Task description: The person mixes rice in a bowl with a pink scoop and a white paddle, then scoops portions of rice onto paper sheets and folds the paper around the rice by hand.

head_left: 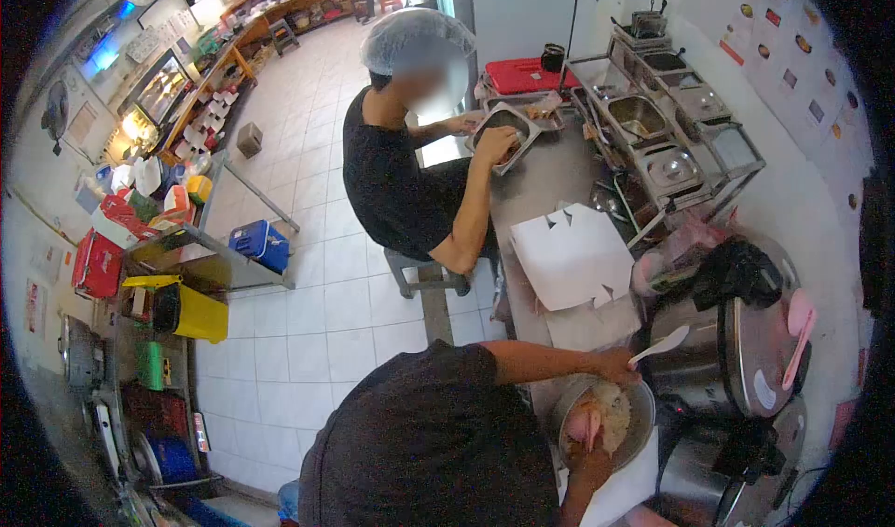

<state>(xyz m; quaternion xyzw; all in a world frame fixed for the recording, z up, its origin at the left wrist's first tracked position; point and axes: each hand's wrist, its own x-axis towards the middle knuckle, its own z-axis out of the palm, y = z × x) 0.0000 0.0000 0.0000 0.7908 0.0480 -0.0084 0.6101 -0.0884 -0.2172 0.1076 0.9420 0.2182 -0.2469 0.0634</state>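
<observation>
My left hand [615, 365] is closed around a white plastic spoon [664, 342], right by the upper rim of a round metal bowl [643, 434]. Inside the bowl lies pale, rice-like food [611, 403] with some orange-brown patches. My right hand [589, 466] reaches over the bowl's near side, its fingers closed on a pink paddle-like utensil [582, 425] that dips into the food. White paper [623, 492] lies under the bowl.
A co-worker in a hairnet [406, 154] sits at the steel table [522, 196], hands at a metal tray [506, 136]. White cut sheets [573, 257] lie between us. Large cookers [685, 350] stand beyond the bowl, one with a pink paddle [799, 341]. A rack [671, 122] holds lidded metal pans.
</observation>
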